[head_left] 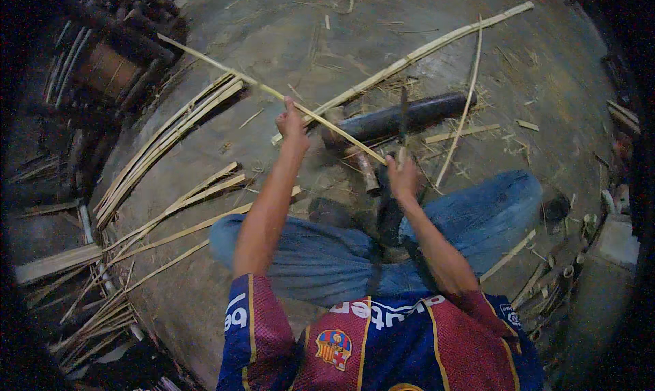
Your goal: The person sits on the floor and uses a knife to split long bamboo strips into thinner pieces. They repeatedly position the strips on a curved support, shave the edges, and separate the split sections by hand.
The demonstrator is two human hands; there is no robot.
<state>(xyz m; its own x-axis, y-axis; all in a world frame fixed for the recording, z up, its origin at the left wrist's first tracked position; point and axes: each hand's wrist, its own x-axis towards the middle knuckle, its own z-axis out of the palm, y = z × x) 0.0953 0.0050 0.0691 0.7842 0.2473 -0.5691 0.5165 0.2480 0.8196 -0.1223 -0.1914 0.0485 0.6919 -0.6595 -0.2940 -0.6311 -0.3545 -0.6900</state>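
Observation:
A long, pale bamboo strip (pixel 218 65) runs slantwise from the far left down to my right hand. My left hand (pixel 292 126) is closed round it near its middle, thumb along the top. My right hand (pixel 403 177) grips a knife (pixel 403 111), its narrow dark blade pointing away from me. The strip's near end meets the thumb of that hand; whether the fingers also pinch it is hard to see. Beyond the hands, a dark, rounded log (pixel 416 116) lies on the floor. A short brownish cylindrical piece (pixel 366 172) rests between the hands, nearer my legs.
Bundled bamboo strips (pixel 170 138) lie at left, with more loose strips (pixel 198 196) nearer. A long split bamboo piece (pixel 423 53) and a thin curved strip (pixel 465 108) cross the far floor. Shavings surround the log. My jeans-covered legs (pixel 300 254) are folded in front.

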